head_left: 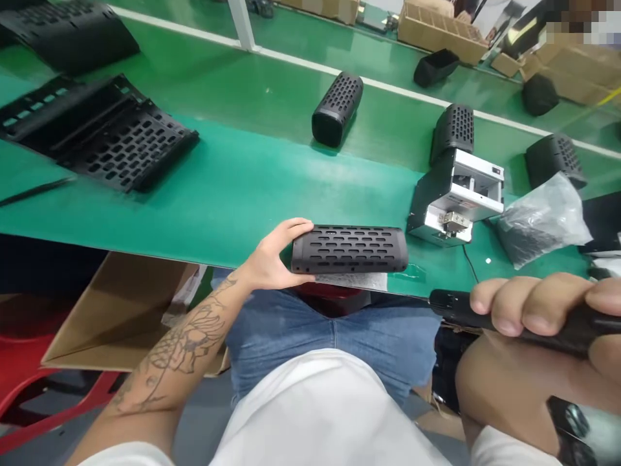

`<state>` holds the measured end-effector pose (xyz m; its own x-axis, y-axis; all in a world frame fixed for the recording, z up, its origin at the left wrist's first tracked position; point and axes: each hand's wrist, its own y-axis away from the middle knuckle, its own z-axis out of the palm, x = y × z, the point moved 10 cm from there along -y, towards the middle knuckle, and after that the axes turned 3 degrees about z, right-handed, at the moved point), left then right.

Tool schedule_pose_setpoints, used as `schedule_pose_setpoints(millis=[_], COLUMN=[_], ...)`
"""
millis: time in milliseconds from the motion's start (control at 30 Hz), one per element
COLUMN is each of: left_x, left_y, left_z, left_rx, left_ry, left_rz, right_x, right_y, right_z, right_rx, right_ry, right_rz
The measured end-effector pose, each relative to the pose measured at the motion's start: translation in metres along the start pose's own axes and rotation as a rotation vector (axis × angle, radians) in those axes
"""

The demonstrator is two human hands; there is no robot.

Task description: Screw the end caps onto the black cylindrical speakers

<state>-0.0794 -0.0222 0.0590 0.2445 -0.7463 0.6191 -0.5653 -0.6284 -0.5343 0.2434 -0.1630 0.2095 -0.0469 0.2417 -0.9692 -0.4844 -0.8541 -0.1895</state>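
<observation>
My left hand [274, 255] grips the left end of a black perforated speaker shell [350, 249], held level over the near edge of the green bench [233, 188]. My right hand [533, 336] is closed around a black electric screwdriver [456, 305], whose tip end points left toward the shell, a short gap away. A white and black fixture [456, 200] stands on the bench just behind the shell.
Another perforated shell [337, 107] lies mid-bench, with more black shells [453, 129] [553, 158] to the right. Black slotted trays [104, 133] sit at the left. A clear plastic bag [543, 220] lies at the right. An open cardboard box [121, 317] stands under the bench.
</observation>
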Motion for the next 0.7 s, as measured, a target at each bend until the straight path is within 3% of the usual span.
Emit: schedule_pose_setpoints(millis=[100,267,500,700], left_x=[0.008,0.006,0.01,0.005], left_y=[0.004,0.008,0.008,0.009], left_z=[0.011,0.016,0.017,0.018], left_rx=[-0.022,-0.036,-0.01,-0.01], left_ry=[0.011,0.014,0.025,0.047], left_rz=[0.017,0.004,0.033,0.023], right_x=[-0.007,0.004,0.017,0.03], right_y=[0.001,-0.012,-0.02,-0.024], right_z=[0.012,0.027,0.043,0.054], right_rx=[-0.057,-0.191,-0.205,-0.267], right_ry=[-0.035,-0.032,0.009,0.028], right_rz=[-0.137,-0.271,-0.334,-0.287])
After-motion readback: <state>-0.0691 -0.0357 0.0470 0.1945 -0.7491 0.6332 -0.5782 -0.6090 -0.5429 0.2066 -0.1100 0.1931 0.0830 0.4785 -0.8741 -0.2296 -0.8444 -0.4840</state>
